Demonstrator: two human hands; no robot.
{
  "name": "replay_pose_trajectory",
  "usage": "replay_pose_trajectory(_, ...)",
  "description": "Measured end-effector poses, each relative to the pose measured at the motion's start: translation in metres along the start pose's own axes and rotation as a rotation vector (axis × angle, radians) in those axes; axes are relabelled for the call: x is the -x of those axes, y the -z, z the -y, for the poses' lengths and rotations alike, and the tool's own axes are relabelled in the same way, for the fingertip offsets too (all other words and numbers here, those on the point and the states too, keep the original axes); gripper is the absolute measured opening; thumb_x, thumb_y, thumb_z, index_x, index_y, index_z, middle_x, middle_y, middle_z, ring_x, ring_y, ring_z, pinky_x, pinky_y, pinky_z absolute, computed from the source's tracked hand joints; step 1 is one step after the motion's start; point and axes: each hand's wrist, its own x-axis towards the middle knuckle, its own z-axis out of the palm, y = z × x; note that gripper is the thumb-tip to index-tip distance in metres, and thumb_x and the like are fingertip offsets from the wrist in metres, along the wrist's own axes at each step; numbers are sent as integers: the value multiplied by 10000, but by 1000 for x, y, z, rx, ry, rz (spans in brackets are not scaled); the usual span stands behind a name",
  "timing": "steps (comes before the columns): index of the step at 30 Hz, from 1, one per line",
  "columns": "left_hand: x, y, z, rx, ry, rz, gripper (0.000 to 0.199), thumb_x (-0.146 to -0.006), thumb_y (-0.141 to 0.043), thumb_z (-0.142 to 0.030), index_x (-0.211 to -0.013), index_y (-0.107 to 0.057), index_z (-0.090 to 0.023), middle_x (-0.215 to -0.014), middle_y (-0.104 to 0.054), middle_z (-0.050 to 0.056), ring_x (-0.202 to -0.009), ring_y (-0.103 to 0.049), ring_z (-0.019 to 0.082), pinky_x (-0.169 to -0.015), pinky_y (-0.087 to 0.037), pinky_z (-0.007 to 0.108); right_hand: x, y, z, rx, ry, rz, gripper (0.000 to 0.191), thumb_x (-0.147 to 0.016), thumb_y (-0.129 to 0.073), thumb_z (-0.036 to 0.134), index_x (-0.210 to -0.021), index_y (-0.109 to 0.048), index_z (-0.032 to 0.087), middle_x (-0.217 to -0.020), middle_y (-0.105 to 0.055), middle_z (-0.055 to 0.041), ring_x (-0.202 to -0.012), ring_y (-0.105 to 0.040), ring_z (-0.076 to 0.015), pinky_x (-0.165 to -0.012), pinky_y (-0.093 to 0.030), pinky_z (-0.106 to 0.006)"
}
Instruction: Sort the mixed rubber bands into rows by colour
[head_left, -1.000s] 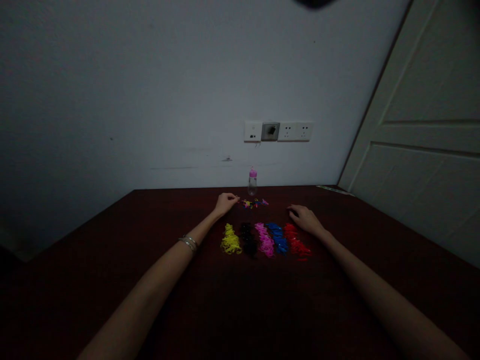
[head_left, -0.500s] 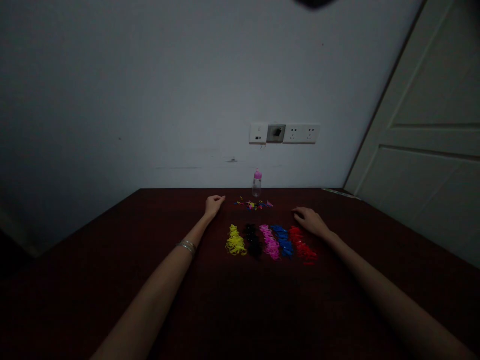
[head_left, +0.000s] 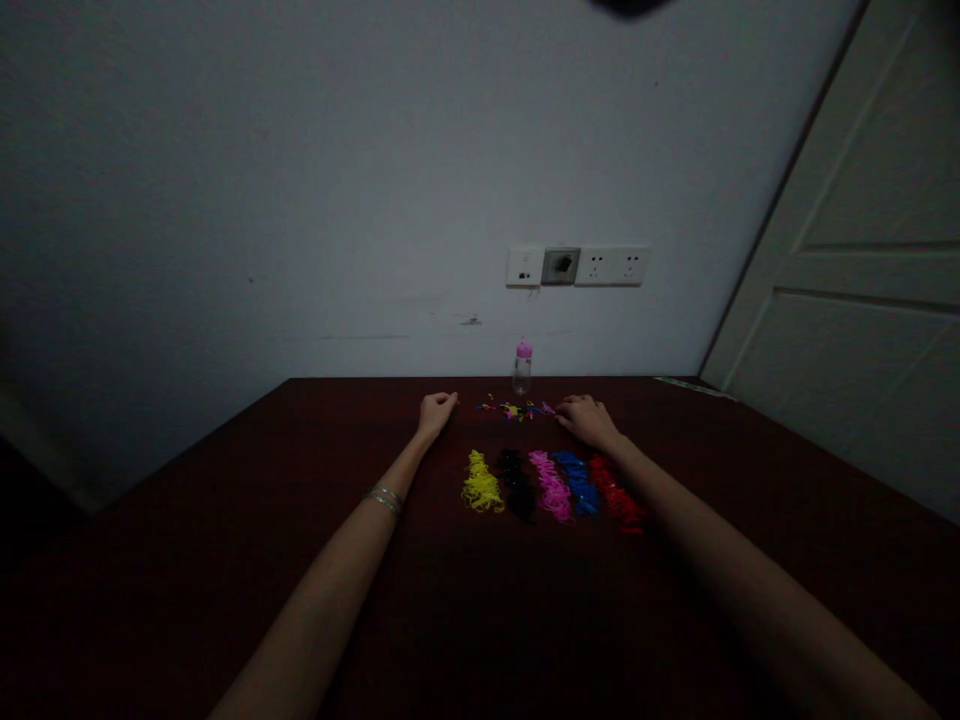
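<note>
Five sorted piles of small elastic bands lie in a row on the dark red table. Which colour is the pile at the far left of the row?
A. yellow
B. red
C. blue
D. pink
A: the yellow pile of small elastic bands is the leftmost in the row, then come black, pink, blue, and the red pile of bands ends the row on the right.

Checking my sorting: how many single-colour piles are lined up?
5, in a row between the forearms: yellow pile, black pile, pink pile, blue pile, red pile.
</note>
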Motion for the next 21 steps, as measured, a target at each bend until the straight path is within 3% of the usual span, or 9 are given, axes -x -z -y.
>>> replay_pose_trajectory(21, 2, -1, 0, -52, 32, 21, 304, -748, -457, -323, -639, -674, -141, -606, -627, 25, -659, -580, 155, -612, -393, 227, -17, -5, 2, 123, 3, -27, 300, -881, -405, 285, -902, -680, 166, -1104, -605, -144, -1005, -513, -271, -793, -437, -382)
